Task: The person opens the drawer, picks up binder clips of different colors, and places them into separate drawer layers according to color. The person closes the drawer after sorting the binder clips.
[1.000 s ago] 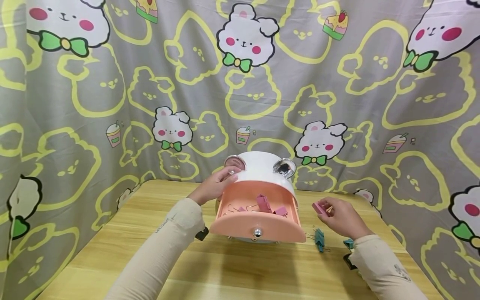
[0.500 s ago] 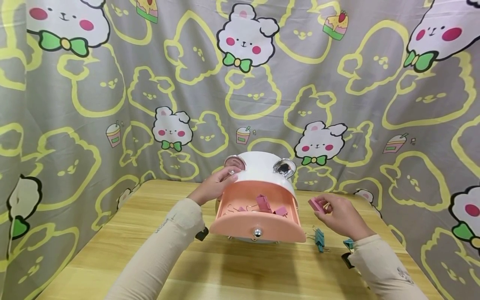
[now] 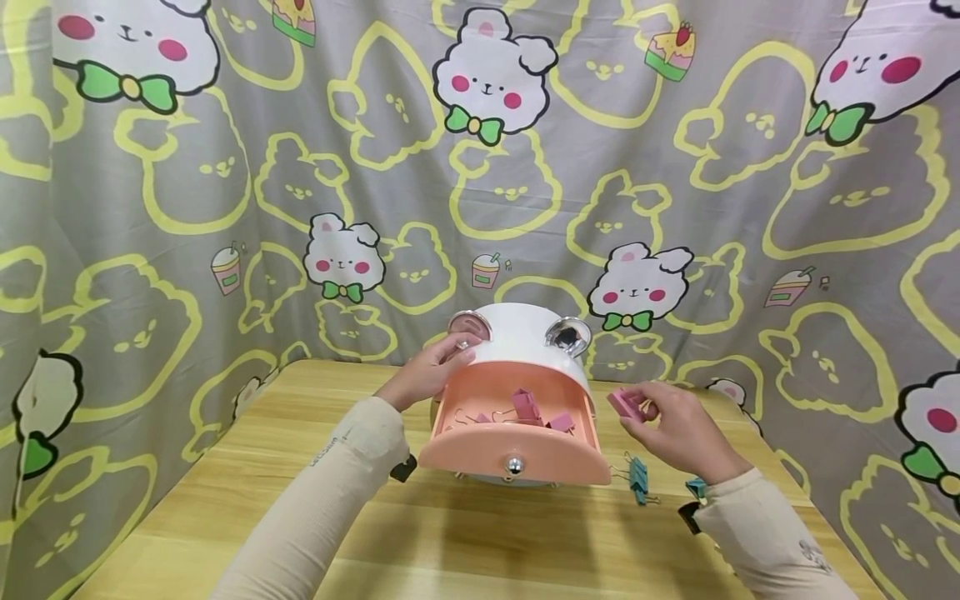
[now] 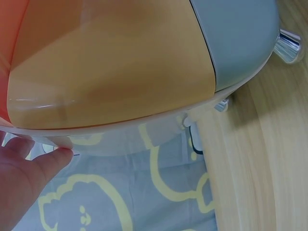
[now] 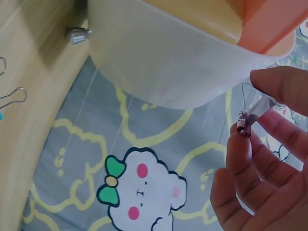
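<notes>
A white mini drawer cabinet [image 3: 517,329] with silver ears stands on the table, its coral top drawer [image 3: 551,462] pulled out. Inside lie several pink binder clips [image 3: 527,406]. My left hand [image 3: 429,369] rests on the cabinet's upper left side by the ear, thumb and fingers touching the white shell in the left wrist view. To the right of the drawer, my right hand [image 3: 678,425] pinches a pink binder clip [image 3: 624,405] between thumb and fingers, above the table. The right wrist view shows this clip [image 5: 244,124] with its wire handle, apart from the cabinet.
Teal binder clips [image 3: 638,481] lie on the wooden table [image 3: 360,533] right of the cabinet; one [image 3: 697,486] is partly covered by the right wrist. Below the coral drawer sit a yellow drawer [image 4: 115,62] and a blue-grey one [image 4: 240,43]. A patterned curtain [image 3: 405,183] hangs behind.
My right hand has moved a little to the left with the pink binder clip, closer to the drawer. My left hand and the cabinet have stayed put.
</notes>
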The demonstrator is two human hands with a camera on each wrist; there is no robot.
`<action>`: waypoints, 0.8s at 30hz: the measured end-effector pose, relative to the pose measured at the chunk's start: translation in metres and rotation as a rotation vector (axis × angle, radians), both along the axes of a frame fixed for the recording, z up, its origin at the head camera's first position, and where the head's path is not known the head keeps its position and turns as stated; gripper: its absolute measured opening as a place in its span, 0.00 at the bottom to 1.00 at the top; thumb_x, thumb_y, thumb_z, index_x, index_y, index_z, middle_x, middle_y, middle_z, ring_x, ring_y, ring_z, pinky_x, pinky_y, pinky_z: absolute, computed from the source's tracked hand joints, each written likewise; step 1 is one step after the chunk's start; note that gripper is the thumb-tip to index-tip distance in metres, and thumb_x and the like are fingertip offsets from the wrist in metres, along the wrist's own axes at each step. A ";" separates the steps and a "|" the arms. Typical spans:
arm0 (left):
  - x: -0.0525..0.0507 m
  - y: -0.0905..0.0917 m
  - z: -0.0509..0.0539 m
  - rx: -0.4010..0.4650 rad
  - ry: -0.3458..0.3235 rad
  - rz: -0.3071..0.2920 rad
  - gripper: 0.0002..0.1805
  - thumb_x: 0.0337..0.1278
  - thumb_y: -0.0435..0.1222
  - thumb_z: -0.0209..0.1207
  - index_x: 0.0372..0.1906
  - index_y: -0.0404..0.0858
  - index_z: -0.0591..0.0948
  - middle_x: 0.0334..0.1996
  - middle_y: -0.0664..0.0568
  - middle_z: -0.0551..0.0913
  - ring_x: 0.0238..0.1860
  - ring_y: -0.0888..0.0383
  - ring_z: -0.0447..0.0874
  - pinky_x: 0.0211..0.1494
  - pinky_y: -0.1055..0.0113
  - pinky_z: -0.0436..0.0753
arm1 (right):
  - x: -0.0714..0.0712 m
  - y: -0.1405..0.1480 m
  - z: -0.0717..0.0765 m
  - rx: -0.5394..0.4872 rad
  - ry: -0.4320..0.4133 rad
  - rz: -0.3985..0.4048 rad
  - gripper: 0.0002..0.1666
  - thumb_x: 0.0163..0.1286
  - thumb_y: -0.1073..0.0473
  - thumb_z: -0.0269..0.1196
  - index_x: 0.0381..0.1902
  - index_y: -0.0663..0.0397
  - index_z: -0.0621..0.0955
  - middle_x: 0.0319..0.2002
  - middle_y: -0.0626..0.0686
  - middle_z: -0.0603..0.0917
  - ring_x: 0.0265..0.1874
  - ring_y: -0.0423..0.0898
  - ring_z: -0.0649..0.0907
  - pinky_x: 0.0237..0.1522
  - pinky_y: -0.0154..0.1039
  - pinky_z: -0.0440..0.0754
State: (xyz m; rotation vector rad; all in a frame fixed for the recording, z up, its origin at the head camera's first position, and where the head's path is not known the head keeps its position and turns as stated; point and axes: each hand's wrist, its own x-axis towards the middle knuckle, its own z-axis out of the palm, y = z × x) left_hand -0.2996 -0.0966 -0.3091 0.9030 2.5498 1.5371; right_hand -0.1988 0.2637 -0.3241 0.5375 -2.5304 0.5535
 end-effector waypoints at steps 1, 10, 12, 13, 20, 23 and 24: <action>0.000 0.000 0.000 0.003 -0.002 -0.002 0.22 0.73 0.46 0.50 0.65 0.44 0.72 0.53 0.45 0.77 0.48 0.50 0.78 0.52 0.53 0.78 | 0.001 -0.001 0.001 -0.001 0.008 0.003 0.17 0.55 0.62 0.74 0.42 0.56 0.83 0.32 0.47 0.81 0.28 0.41 0.76 0.26 0.36 0.74; 0.003 0.001 0.001 0.014 -0.036 0.009 0.22 0.71 0.49 0.51 0.64 0.48 0.72 0.51 0.46 0.78 0.46 0.51 0.79 0.46 0.56 0.81 | 0.007 -0.008 0.006 0.010 0.052 0.025 0.17 0.54 0.62 0.74 0.42 0.55 0.83 0.32 0.46 0.81 0.28 0.41 0.75 0.26 0.36 0.74; 0.003 0.000 0.001 0.016 -0.040 0.010 0.22 0.71 0.50 0.51 0.64 0.49 0.72 0.51 0.46 0.78 0.45 0.51 0.80 0.44 0.57 0.82 | 0.008 -0.009 0.008 0.011 0.061 0.036 0.17 0.54 0.62 0.74 0.42 0.55 0.83 0.32 0.46 0.81 0.28 0.42 0.76 0.26 0.36 0.74; 0.003 0.000 0.001 0.018 -0.038 0.010 0.22 0.71 0.50 0.51 0.64 0.49 0.72 0.51 0.46 0.78 0.45 0.51 0.80 0.44 0.57 0.82 | 0.008 -0.010 0.009 0.011 0.067 0.042 0.17 0.54 0.62 0.74 0.42 0.55 0.83 0.33 0.46 0.81 0.28 0.42 0.76 0.26 0.36 0.74; 0.002 0.000 0.000 0.024 -0.059 0.024 0.21 0.70 0.50 0.52 0.63 0.51 0.73 0.53 0.47 0.78 0.46 0.51 0.80 0.42 0.56 0.83 | 0.013 -0.016 0.014 0.020 0.124 0.068 0.18 0.51 0.63 0.75 0.40 0.56 0.83 0.32 0.47 0.80 0.27 0.42 0.76 0.25 0.34 0.75; 0.002 0.000 0.000 0.027 -0.065 0.027 0.21 0.70 0.50 0.52 0.63 0.51 0.73 0.53 0.48 0.78 0.46 0.50 0.80 0.40 0.57 0.83 | 0.014 -0.018 0.017 0.023 0.141 0.080 0.18 0.51 0.63 0.76 0.40 0.55 0.83 0.32 0.46 0.80 0.27 0.42 0.76 0.25 0.34 0.75; 0.002 0.000 0.000 0.026 -0.065 0.028 0.20 0.71 0.50 0.51 0.63 0.52 0.73 0.52 0.48 0.78 0.46 0.50 0.80 0.40 0.57 0.83 | 0.014 -0.019 0.018 0.024 0.147 0.082 0.18 0.51 0.63 0.76 0.40 0.55 0.83 0.32 0.46 0.80 0.27 0.41 0.76 0.25 0.34 0.75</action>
